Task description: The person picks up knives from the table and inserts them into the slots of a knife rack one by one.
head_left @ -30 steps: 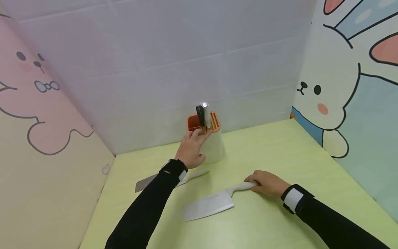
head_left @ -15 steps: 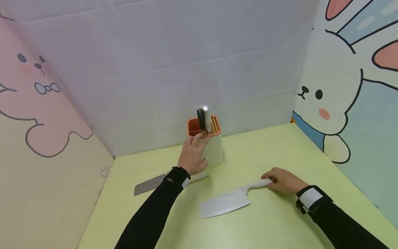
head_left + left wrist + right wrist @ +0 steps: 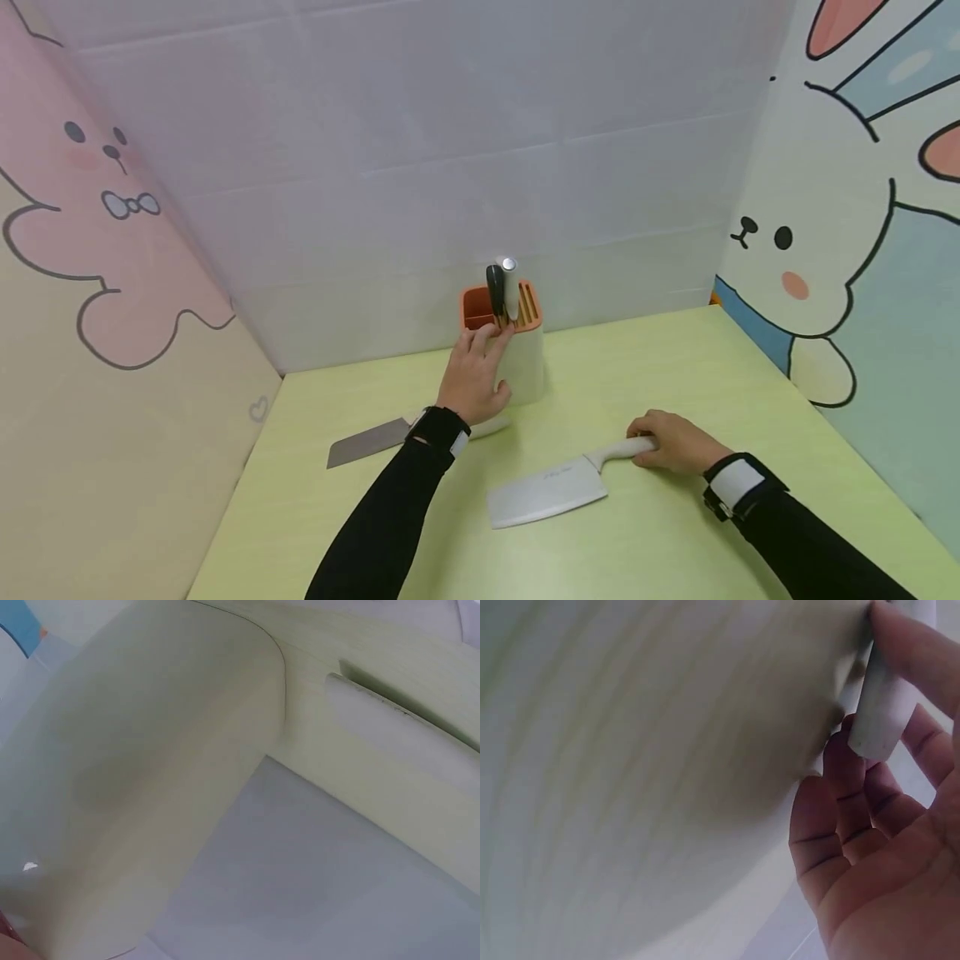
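At the back of the table stands a white knife block (image 3: 522, 375) with an orange top, also large in the left wrist view as a pale knife block (image 3: 150, 750). My left hand (image 3: 471, 383) reaches to its front rim, fingertips right below a black handle (image 3: 495, 289) and a white handle (image 3: 511, 292) upright in the slots. My right hand (image 3: 678, 442) pinches the handle end of a white-handled cleaver (image 3: 547, 493), whose broad blade points left, low over the table. In the right wrist view the thumb and fingers are around the white handle end (image 3: 885, 712).
A second cleaver (image 3: 367, 442) lies on the table behind the left wrist, its white handle partly hidden. The pale green table (image 3: 600, 558) meets a white back wall (image 3: 375, 250) and cartoon-printed side walls. The block's left compartment and right slots hold no handles.
My right hand has shifted the cleaver to the right, then held nearly steady. The left hand stays at the block's rim. The head view has tilted slightly.
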### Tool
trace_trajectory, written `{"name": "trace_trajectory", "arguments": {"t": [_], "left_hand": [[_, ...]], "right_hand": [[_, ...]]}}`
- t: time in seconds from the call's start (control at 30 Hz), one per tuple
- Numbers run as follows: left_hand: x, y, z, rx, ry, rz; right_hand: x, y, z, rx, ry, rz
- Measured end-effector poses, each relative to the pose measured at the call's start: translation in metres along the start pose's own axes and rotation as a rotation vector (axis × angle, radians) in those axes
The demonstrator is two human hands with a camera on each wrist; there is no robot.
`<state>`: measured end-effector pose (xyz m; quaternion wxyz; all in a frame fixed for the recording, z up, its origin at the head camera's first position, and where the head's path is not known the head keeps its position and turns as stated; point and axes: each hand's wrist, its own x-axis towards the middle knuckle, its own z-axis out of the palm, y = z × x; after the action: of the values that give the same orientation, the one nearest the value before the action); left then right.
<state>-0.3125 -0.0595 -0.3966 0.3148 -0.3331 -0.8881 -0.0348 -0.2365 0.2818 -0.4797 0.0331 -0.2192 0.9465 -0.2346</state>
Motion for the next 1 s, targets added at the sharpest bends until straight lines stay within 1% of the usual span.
{"name": "trace_trajectory", "arguments": {"t": [0.07,0.17,0.23,0.33,0.4,0.43,0.53,0.6,0.67,0.73,0.8,0.9,0.93,1.0], "left_hand": [[0.000,-0.001,0.000,0.037,0.011,0.016],[0.000,-0.002,0.000,0.090,0.047,0.042],[-0.002,-0.002,0.001,0.108,0.083,0.044],[-0.008,-0.003,0.004,0.106,0.126,0.011],[-0.013,-0.004,0.007,0.094,0.142,-0.013],[-0.015,-0.004,0.007,0.085,0.138,-0.021],[-0.022,-0.004,0.010,0.078,0.098,-0.025],[-0.025,-0.004,0.011,0.078,0.071,-0.022],[-0.026,-0.004,0.013,0.092,0.052,-0.020],[-0.026,-0.005,0.014,0.110,0.048,-0.016],[-0.026,-0.005,0.015,0.132,0.044,-0.015],[-0.027,-0.005,0.015,0.148,0.057,-0.019],[-0.027,-0.005,0.015,0.151,0.060,-0.023],[-0.027,-0.004,0.014,0.157,0.067,-0.032]], "right_hand": [[0.000,0.001,0.001,-0.001,0.006,0.002],[0.000,0.003,0.001,0.036,0.013,0.010],[-0.002,0.005,0.001,0.094,0.006,0.025],[-0.004,0.010,0.000,0.219,-0.014,0.040],[-0.007,0.014,0.000,0.336,-0.032,0.063],[-0.008,0.015,0.000,0.406,-0.039,0.083],[-0.012,0.017,0.002,0.623,-0.040,0.157],[-0.014,0.015,0.005,0.761,-0.011,0.218],[-0.017,0.011,0.007,0.865,0.032,0.240],[-0.018,0.004,0.008,0.983,0.086,0.253],[-0.019,-0.005,0.009,1.128,0.134,0.235],[-0.018,-0.017,0.011,1.348,0.188,0.173],[-0.017,-0.021,0.013,1.406,0.204,0.145],[-0.016,-0.025,0.015,1.457,0.242,0.102]]}}
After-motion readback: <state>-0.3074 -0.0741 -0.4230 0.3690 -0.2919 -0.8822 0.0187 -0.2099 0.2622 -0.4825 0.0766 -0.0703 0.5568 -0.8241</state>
